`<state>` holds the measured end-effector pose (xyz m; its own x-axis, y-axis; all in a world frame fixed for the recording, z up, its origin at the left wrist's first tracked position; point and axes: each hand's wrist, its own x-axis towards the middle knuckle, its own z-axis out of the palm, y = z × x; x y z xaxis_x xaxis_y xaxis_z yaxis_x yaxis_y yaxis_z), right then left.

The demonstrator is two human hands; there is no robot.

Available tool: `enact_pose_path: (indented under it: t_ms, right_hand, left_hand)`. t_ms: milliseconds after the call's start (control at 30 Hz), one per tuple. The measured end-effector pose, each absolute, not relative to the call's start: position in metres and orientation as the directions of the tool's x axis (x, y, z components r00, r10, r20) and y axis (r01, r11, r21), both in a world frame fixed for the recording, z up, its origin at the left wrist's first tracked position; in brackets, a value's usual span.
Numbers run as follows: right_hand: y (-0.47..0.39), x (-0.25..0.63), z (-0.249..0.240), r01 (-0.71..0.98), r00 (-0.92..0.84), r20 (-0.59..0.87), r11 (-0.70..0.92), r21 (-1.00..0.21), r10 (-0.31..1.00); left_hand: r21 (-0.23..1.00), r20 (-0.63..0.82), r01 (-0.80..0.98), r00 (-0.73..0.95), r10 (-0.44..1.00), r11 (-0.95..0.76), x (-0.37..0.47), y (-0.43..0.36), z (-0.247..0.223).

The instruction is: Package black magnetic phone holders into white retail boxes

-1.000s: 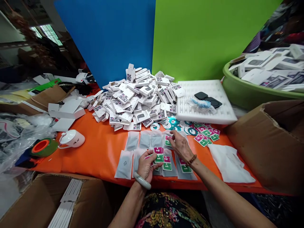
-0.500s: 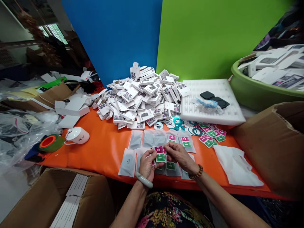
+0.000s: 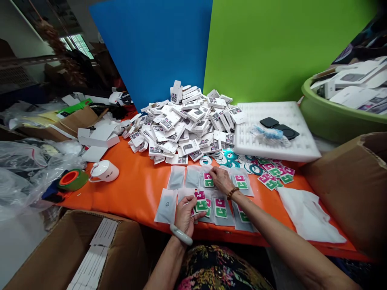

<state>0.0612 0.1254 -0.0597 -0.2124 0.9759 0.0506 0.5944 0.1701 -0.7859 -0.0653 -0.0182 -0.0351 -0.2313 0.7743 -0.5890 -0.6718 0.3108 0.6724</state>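
head view: the right hand point(image 3: 222, 181) had swung away from the left hand point(image 3: 184, 216), and a card point(image 3: 208, 180) now lay on the third back-row pouch point(image 3: 201, 180), which showed none half a second ago. so one more pouch looked sorted, i'd guess. right fingertips were bunched at the card's edge, can't tell if they'd let go. left fingers gripped a small stack point(image 3: 201, 205), 7 o'clock from that card. two pouches point(image 3: 192, 176) at its 9 o'clock showed no card.

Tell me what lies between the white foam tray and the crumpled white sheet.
The head view shows a loose pile of pink-and-green cards there, with some bare orange tabletop beside it.
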Motion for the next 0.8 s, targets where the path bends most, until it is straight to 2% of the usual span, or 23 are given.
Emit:
enact_pose_path:
  t_ms: [233, 300, 367, 467, 567, 667, 800]
  right_hand:
    - [0.108, 0.063, -0.036, 0.598, -0.203, 0.153, 0.246, -0.763, 0.967]
    - [0.094, 0.063, -0.023, 0.495, -0.323, 0.045, 0.209, -0.843, 0.945]
    - [0.080, 0.061, -0.014, 0.358, -0.501, -0.110, 0.090, -0.929, 0.858]
    - [0.070, 0.055, -0.011, 0.232, -0.638, -0.224, -0.093, -0.968, 0.737]
    - [0.081, 0.046, -0.019, 0.200, -0.563, -0.209, -0.114, -0.973, 0.800]
    - [0.104, 0.033, -0.033, 0.268, -0.428, -0.131, -0.013, -0.963, 0.894]
    - [0.128, 0.014, -0.053, 0.381, -0.332, -0.073, 0.063, -0.922, 0.940]
  left_hand:
    - [0.676, -0.581, -0.673, -0.235, 0.779, 0.301, -0.066, -0.018, -0.030]
    - [0.677, -0.576, -0.673, -0.231, 0.784, 0.299, -0.066, -0.017, -0.028]
    - [0.678, -0.570, -0.673, -0.228, 0.789, 0.295, -0.067, -0.016, -0.027]
    - [0.687, -0.552, -0.669, -0.226, 0.802, 0.285, -0.068, -0.016, -0.026]
    - [0.689, -0.548, -0.667, -0.223, 0.806, 0.284, -0.071, -0.020, -0.029]
    - [0.679, -0.543, -0.697, -0.266, 0.796, 0.231, -0.075, -0.026, -0.033]
    - [0.674, -0.508, -0.722, -0.299, 0.807, 0.157, -0.083, -0.034, -0.036]
